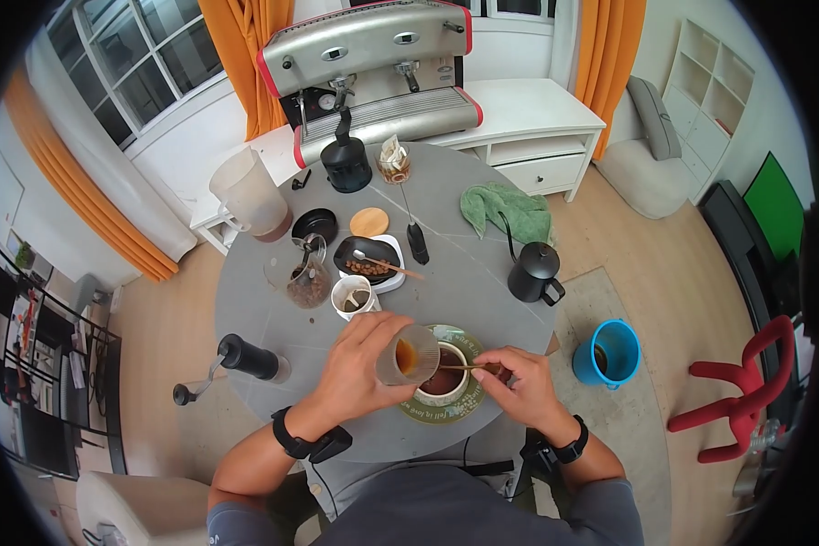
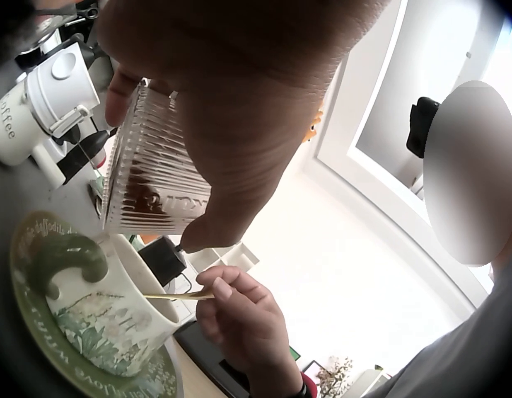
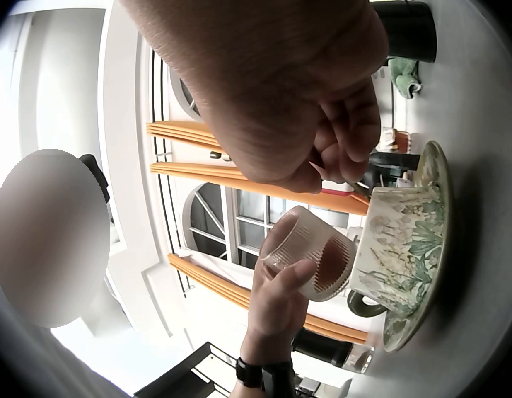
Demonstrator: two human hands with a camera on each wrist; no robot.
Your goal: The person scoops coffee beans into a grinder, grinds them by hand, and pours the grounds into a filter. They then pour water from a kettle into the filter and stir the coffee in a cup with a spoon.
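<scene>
My left hand grips a ribbed clear glass with a little brown liquid in it. The glass tilts beside the rim of a teacup that holds dark reddish-brown liquid. Between thumb and fingers, my right hand pinches a thin gold-coloured spoon, its far end inside the cup. In the left wrist view the cup shows a leaf-and-flower pattern and a green handle. It stands on a green saucer with lettering round the rim.
Beyond my left hand stand a white coffee cup, a glass server and a black dish of beans. A hand grinder stands left, a black kettle right. A blue bucket is off the table's right side.
</scene>
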